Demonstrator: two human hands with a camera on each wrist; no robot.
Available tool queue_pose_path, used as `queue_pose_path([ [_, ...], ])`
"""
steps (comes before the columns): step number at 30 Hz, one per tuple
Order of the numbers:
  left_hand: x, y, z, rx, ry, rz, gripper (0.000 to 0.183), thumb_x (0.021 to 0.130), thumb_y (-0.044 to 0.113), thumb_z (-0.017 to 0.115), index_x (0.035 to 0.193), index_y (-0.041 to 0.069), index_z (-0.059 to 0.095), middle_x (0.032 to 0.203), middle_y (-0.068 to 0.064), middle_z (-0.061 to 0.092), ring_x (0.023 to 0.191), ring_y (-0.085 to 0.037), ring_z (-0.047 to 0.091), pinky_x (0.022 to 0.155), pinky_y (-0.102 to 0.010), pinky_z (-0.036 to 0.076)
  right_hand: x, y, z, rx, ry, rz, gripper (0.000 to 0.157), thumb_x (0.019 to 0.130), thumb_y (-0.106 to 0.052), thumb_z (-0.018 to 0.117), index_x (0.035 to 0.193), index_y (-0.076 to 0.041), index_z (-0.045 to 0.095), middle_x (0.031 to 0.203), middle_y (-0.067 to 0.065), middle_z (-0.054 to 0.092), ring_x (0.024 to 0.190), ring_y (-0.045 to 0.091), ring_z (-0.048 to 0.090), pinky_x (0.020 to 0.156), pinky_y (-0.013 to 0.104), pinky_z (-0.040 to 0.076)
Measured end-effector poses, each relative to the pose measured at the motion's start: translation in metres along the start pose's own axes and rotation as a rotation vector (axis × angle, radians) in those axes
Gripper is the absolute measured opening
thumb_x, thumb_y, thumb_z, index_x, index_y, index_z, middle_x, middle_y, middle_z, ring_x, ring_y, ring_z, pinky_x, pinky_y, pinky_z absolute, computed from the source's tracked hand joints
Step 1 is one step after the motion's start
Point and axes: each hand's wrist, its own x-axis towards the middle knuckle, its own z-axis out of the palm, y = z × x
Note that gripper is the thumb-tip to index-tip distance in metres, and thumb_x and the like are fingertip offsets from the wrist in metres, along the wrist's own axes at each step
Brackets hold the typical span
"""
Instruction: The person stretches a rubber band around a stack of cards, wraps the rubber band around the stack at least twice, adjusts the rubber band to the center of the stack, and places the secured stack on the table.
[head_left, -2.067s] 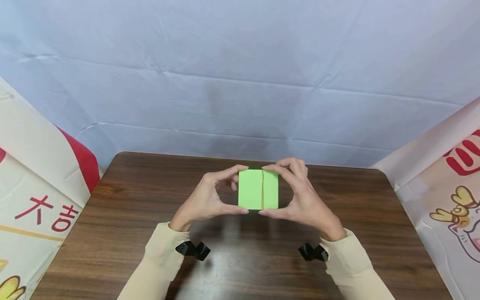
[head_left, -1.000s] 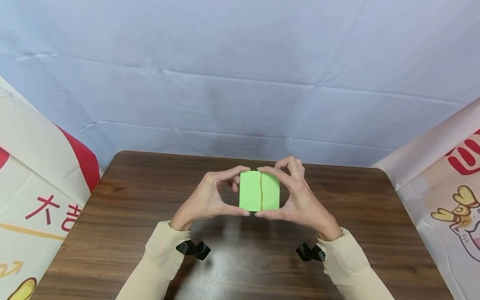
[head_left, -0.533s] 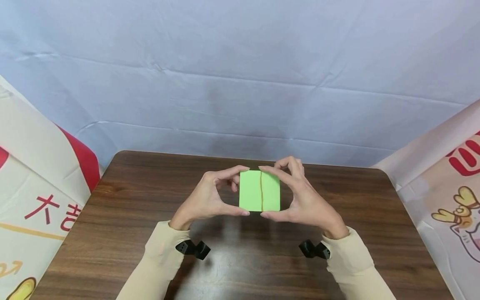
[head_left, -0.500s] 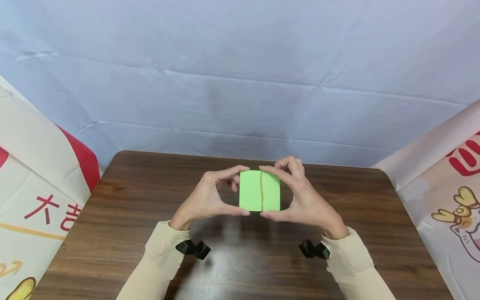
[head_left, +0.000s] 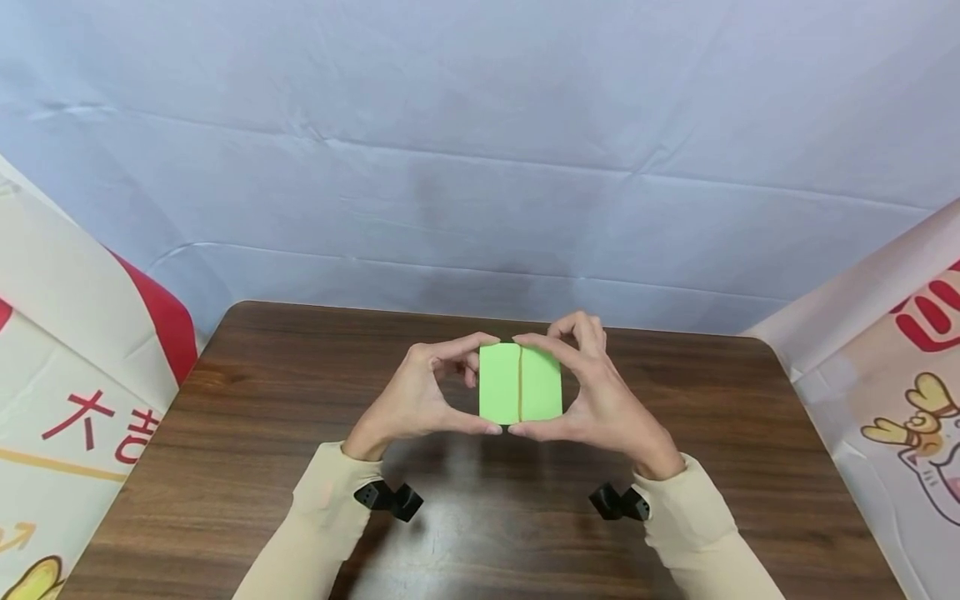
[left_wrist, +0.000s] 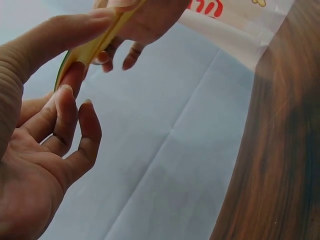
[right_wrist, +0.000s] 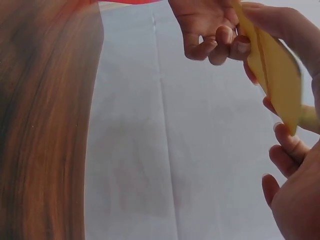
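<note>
A square light-green pad of sticky notes (head_left: 498, 383) is held above the table, its broad face toward the head camera. Down that face, right of the middle, runs a thin yellow-brown rubber band (head_left: 520, 383). My left hand (head_left: 411, 398) pinches the pad's left part between thumb below and index finger above. From the other side my right hand (head_left: 606, 398) grips the top and bottom edges, its fingertips at the ends of the band. The wrist views show the pad (right_wrist: 280, 80) edge-on and yellowish, with the band (right_wrist: 263, 57) across it in the right one.
A dark brown wooden table (head_left: 270, 392) lies under the hands. Behind it hangs a pale creased cloth (head_left: 480, 167). Printed banners stand at the left (head_left: 67, 375) and right (head_left: 900, 400). Both wrists carry small black cameras.
My right hand has shifted slightly left along the pad, its fingertips closer to the left ones. The rubber band sits a little further left and looks straighter. My left hand has hardly moved.
</note>
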Motion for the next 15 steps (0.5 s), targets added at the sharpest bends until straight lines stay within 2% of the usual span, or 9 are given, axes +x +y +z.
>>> queue_pose_path([
  [9, 0.0001, 0.0037, -0.0022, -0.006, 0.003, -0.005, 0.083, 0.062, 0.005, 0.097, 0.137, 0.008, 0.062, 0.089, 0.000, 0.066, 0.082, -0.020, 0.057, 0.074, -0.032, 0.052, -0.0001, -0.0035, -0.0022, -0.013, -0.007, 0.035, 0.098, 0.053, -0.033, 0.103, 0.139, -0.017, 0.058, 0.117, 0.004, 0.038, 0.116, 0.025, 0.029, 0.091, 0.053, 0.035],
  [15, -0.0003, 0.0057, -0.0032, -0.001, -0.005, 0.004, 0.082, 0.062, 0.005, 0.097, 0.136, 0.007, 0.062, 0.089, 0.000, 0.064, 0.082, -0.020, 0.057, 0.074, -0.031, 0.052, -0.0005, -0.0048, -0.0029, -0.016, -0.005, 0.024, 0.094, 0.052, -0.033, 0.103, 0.134, -0.018, 0.059, 0.114, 0.002, 0.040, 0.113, 0.023, 0.031, 0.091, 0.049, 0.034],
])
